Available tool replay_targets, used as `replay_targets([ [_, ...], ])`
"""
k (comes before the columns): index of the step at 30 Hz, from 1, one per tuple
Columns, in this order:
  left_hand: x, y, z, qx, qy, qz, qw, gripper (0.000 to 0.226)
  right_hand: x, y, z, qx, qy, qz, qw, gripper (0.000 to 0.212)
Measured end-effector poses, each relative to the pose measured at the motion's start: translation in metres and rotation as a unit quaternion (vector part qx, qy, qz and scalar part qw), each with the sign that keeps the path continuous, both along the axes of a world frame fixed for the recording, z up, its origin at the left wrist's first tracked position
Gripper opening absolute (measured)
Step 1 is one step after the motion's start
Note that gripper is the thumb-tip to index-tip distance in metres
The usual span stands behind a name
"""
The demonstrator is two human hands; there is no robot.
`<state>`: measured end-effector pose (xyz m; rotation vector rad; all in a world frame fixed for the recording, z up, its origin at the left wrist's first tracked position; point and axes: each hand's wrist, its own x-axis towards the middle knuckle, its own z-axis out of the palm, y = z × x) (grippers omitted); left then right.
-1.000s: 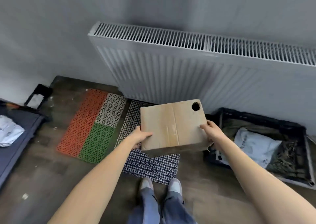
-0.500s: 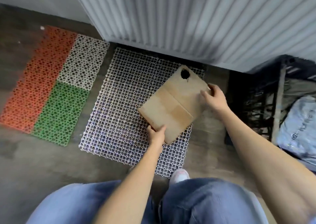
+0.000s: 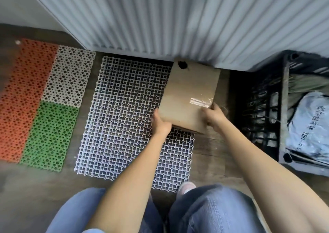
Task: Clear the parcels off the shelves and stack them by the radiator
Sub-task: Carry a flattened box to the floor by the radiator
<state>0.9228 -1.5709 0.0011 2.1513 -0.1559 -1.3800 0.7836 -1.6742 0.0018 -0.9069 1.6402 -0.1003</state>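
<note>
Gripping the cardboard parcel [image 3: 189, 97], both hands [image 3: 161, 124] [image 3: 214, 116] reach over the grid mat [image 3: 124, 117] below the radiator [image 3: 160, 19].

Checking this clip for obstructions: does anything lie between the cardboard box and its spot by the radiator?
Nothing visible does. The cardboard box, held by the left hand and right hand, already has its far edge at the radiator, over the white grid mat. The black crate stands to its right.

Soft even daylight, slight motion blur, wide-angle bending at edges.
</note>
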Motion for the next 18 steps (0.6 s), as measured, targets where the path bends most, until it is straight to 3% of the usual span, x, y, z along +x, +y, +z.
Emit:
replay_targets([
  [5, 0.026, -0.009, 0.048, 0.041, 0.049, -0.039, 0.997, 0.070, -0.012, -0.004, 0.056, -0.013, -0.006, 0.062, 0.998, 0.055],
  [8, 0.045, -0.001, 0.107, 0.069, 0.062, -0.053, 0.994, 0.069, -0.003, 0.002, 0.113, -0.018, 0.003, 0.084, 0.996, 0.051],
  [12, 0.069, 0.003, 0.225, 0.040, 0.092, -0.029, 0.995, 0.070, 0.034, 0.020, 0.230, -0.022, -0.022, 0.134, 0.991, 0.047],
  [18, 0.141, 0.025, 0.464, 0.014, 0.033, -0.169, 0.985, 0.057, 0.111, 0.034, 0.463, -0.068, -0.050, 0.229, 0.970, 0.040],
])
